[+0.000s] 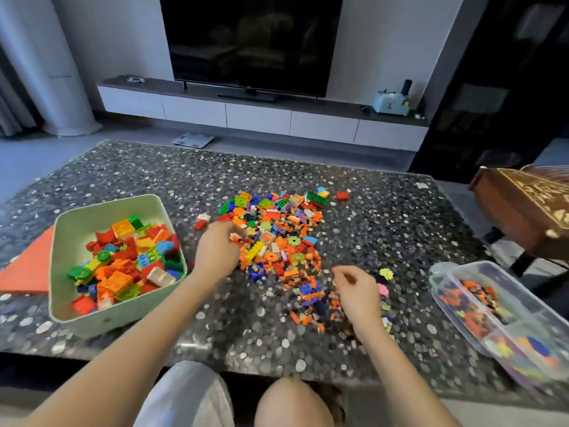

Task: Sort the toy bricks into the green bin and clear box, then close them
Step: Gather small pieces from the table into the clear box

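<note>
A heap of small mixed toy bricks (pixel 277 241), mostly orange, covers the middle of the speckled table (pixel 154 174). The green bin (pixel 66 223) stands at the left, open, holding large bricks. The clear box (pixel 520 300) lies at the right edge, open, with small pieces inside. My left hand (pixel 217 251) rests on the heap's left side, fingers curled down into the bricks; what they grip is hidden. My right hand (pixel 357 288) hovers over the heap's near right part, fingertips pinched together, and I cannot tell if a piece is between them.
An orange-red flat lid (pixel 29 266) lies under the bin's left side. A carved wooden box (pixel 523 208) juts in at the right. Loose bricks (pixel 341 196) lie past the heap, and flower pieces (pixel 385 273) lie beside my right hand. A TV stands behind.
</note>
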